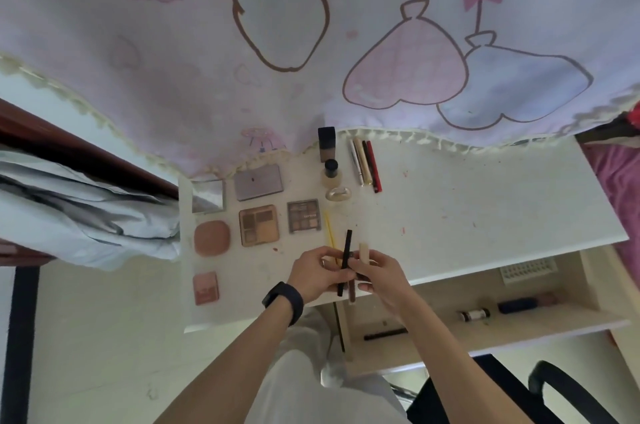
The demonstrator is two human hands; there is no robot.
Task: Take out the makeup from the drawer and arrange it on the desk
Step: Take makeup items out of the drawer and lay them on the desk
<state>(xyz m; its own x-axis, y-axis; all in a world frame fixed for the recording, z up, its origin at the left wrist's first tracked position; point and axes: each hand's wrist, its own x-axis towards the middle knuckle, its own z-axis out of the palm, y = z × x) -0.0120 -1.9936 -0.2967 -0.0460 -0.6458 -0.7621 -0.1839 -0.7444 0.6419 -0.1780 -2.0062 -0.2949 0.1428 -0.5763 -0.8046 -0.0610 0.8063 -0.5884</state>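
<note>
My left hand (317,273) grips a thin black makeup pencil (346,250) over the front edge of the white desk (467,209). My right hand (381,273) holds a cream-capped tube (363,252) with a brown lower end, touching the left hand. A yellow stick (329,233) lies just behind my hands. Palettes (259,224), a pink compact (212,237), a mirror (207,195), bottles (326,143) and a row of pens (367,164) lie arranged on the desk. The open drawer (485,330) at lower right holds a black pen (385,334), a small bottle (473,314) and a dark tube (517,306).
A printed curtain (311,42) hangs over the back of the desk. Grey bedding (86,215) lies at the left. A black chair (554,396) stands at the lower right. A white perforated tray (526,269) sits at the drawer's back.
</note>
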